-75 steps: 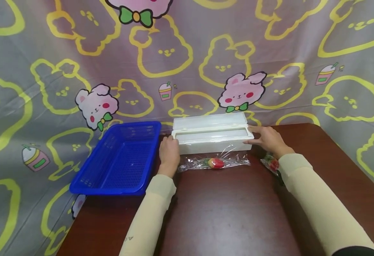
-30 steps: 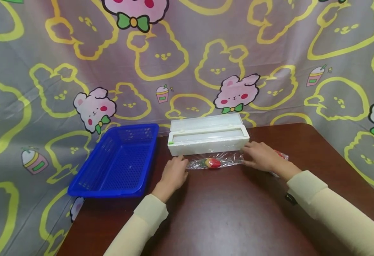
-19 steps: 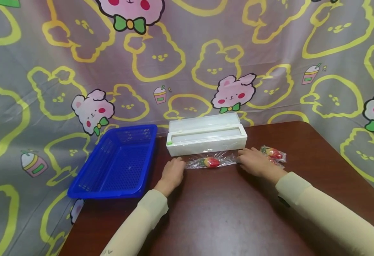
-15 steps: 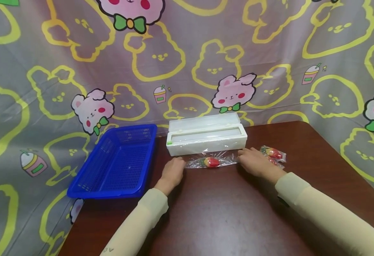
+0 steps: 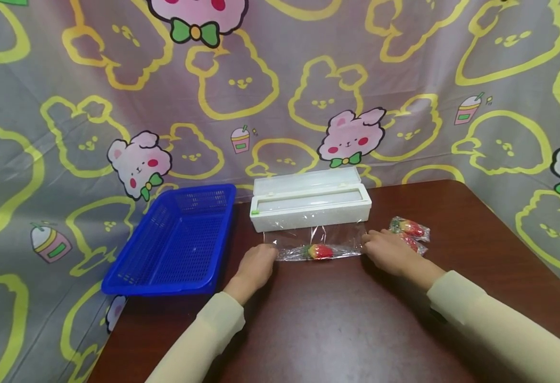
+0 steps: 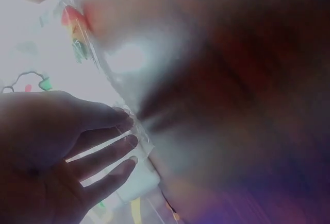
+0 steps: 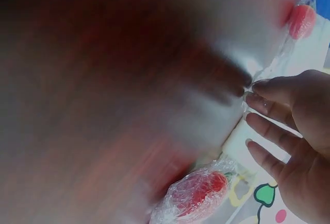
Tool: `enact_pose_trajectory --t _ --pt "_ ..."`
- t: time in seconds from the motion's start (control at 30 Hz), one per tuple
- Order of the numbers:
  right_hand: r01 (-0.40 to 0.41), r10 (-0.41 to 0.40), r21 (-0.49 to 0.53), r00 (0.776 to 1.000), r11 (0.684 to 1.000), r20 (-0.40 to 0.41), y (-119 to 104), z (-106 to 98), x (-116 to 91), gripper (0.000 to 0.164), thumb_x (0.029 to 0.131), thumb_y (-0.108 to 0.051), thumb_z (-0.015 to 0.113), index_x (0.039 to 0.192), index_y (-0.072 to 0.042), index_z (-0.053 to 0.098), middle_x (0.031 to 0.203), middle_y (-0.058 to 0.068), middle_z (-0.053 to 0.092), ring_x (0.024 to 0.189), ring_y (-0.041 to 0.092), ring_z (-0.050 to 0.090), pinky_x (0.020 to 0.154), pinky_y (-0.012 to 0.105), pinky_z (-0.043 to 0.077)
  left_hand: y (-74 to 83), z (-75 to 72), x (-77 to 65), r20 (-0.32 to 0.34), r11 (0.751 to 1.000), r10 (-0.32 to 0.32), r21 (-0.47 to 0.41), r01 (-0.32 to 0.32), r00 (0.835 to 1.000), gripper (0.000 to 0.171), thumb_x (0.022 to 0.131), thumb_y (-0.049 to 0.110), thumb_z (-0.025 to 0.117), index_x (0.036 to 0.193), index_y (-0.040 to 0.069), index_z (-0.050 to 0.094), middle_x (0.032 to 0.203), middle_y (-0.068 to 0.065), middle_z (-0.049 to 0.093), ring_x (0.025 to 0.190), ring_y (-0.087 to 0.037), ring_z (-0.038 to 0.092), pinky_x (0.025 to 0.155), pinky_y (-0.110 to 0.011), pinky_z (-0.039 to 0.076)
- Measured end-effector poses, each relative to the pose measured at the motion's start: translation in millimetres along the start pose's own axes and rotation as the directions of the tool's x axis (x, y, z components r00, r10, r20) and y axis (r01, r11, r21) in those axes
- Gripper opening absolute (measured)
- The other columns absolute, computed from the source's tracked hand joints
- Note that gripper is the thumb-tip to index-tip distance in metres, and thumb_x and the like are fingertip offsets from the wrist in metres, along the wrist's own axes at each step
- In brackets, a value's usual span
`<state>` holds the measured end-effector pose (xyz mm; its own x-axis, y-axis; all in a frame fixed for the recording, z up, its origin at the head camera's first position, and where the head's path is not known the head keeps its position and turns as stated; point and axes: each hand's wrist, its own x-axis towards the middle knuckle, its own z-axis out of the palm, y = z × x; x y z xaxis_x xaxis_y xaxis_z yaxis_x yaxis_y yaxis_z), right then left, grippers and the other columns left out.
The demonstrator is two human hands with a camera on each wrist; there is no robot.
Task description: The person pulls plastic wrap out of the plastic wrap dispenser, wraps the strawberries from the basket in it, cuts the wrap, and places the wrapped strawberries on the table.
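Note:
A strip of clear cling film [image 5: 337, 232] runs from a white cling film dispenser [image 5: 311, 217], whose lid is tipped back. Rolled in the film's near edge lies a red-and-yellow strawberry-like fruit [image 5: 321, 251] with a green end. My left hand [image 5: 253, 268] pinches the film's left end; thumb [image 6: 105, 115] and forefinger meet on it in the left wrist view. At the other end, my right hand [image 5: 392, 254] pinches the film between thumb [image 7: 276, 89] and forefinger, the other fingers spread loosely. In the right wrist view, a wrapped fruit [image 7: 198, 198] lies near that hand.
A blue perforated basket [image 5: 176, 250] stands at the left on the brown table [image 5: 328, 324]. Two film-wrapped fruits [image 5: 411, 229] lie beside my right hand. Behind the table hangs a patterned cloth [image 5: 280, 85].
My hands have gone from the dispenser's ends to the film's ends. Since half a second ago, film and fruit have come slightly nearer me, and more film shows before the dispenser.

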<state>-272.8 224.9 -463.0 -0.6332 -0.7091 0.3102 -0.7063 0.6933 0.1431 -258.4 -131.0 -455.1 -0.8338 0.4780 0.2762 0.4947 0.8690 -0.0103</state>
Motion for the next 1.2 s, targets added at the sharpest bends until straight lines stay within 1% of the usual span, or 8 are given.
enact_pose_trajectory --t 0.17,0.3,0.4,0.6,0.7,0.83,0.97,1.2 --pt "0.018 -0.018 0.032 1.0 0.999 0.001 -6 -4 -9 0.014 0.08 -0.002 0.079 0.076 -0.013 0.071 0.082 0.002 0.064 0.082 0.027 0.062 0.077 0.051 0.053 5.3 -4.4 -10.8 -0.016 0.999 0.036 0.005 -0.036 0.999 0.019 0.083 -0.008 0.067 0.076 0.009 0.072 0.077 -0.006 0.07 0.072 -0.028 0.07 0.06 -0.044 0.055" --pt "0.051 -0.05 0.025 0.999 0.998 -0.018 -11 -7 -17 0.012 0.078 -0.005 0.081 0.078 -0.014 0.073 0.081 0.001 0.065 0.081 0.027 0.062 0.082 0.056 0.053 8.8 -8.2 -19.8 -0.015 0.999 0.052 0.002 -0.052 0.999 0.02 0.085 -0.008 0.066 0.077 0.009 0.071 0.074 -0.006 0.069 0.069 -0.026 0.069 0.058 -0.042 0.054" --pt "0.069 -0.067 0.035 0.997 0.997 -0.046 -15 -10 -25 0.014 0.078 -0.005 0.081 0.075 -0.014 0.072 0.077 -0.001 0.061 0.077 0.025 0.06 0.073 0.048 0.052 10.8 -10.3 -27.1 -0.01 0.998 0.062 -0.018 -0.062 0.998 0.02 0.087 -0.008 0.066 0.078 0.009 0.07 0.074 -0.005 0.068 0.068 -0.024 0.068 0.057 -0.04 0.053" --pt "0.082 -0.069 0.145 0.993 0.986 -0.093 -18 -13 -38 0.02 0.076 -0.003 0.082 0.072 -0.018 0.069 0.073 -0.009 0.052 0.069 0.016 0.054 0.059 0.034 0.045 9.1 -9.9 -41.1 -0.014 0.992 0.102 -0.072 -0.103 0.995 0.015 0.089 -0.005 0.067 0.083 0.008 0.07 0.075 -0.003 0.067 0.069 -0.023 0.069 0.056 -0.039 0.054" --pt "0.06 -0.042 0.202 0.995 0.978 -0.094 -19 -14 -43 0.02 0.077 -0.001 0.081 0.073 -0.018 0.071 0.073 -0.011 0.05 0.067 0.011 0.052 0.057 0.031 0.043 4.1 -8.7 -44.6 0.005 0.98 0.123 -0.158 -0.121 0.992 0.013 0.086 -0.006 0.072 0.088 0.007 0.071 0.08 -0.003 0.065 0.074 -0.021 0.068 0.063 -0.037 0.056" --pt "0.012 0.004 0.26 0.998 0.965 -0.059 -18 -13 -48 0.016 0.08 -0.002 0.08 0.081 -0.017 0.075 0.076 -0.011 0.054 0.068 0.008 0.053 0.059 0.031 0.046 -5.5 -5.0 -47.3 0.026 0.938 0.134 -0.324 -0.119 0.991 0.013 0.084 -0.006 0.076 0.092 0.005 0.075 0.088 -0.005 0.068 0.084 -0.021 0.068 0.076 -0.037 0.057" --pt "-0.028 0.038 0.34 0.999 0.94 -0.021 -13 -14 -52 0.014 0.083 -0.003 0.08 0.09 -0.015 0.078 0.083 -0.012 0.06 0.074 0.006 0.057 0.066 0.034 0.052 -12.0 -3.3 -48.8 0.014 0.906 0.126 -0.408 -0.109 0.992 0.007 0.09 -0.003 0.072 0.091 0.002 0.076 0.092 -0.007 0.07 0.089 -0.02 0.069 0.082 -0.037 0.057" --pt "-0.065 0.064 0.504 0.998 0.861 0.018 -2 -18 -54 0.009 0.091 -0.003 0.073 0.091 -0.012 0.074 0.088 -0.011 0.061 0.081 0.003 0.057 0.074 0.034 0.053 -15.2 -7.1 -47.7 0.061 0.908 0.043 -0.419 -0.013 0.997 0.009 0.097 0.003 0.067 0.1 0.003 0.075 0.098 -0.006 0.075 0.094 -0.02 0.071 0.085 -0.04 0.058"
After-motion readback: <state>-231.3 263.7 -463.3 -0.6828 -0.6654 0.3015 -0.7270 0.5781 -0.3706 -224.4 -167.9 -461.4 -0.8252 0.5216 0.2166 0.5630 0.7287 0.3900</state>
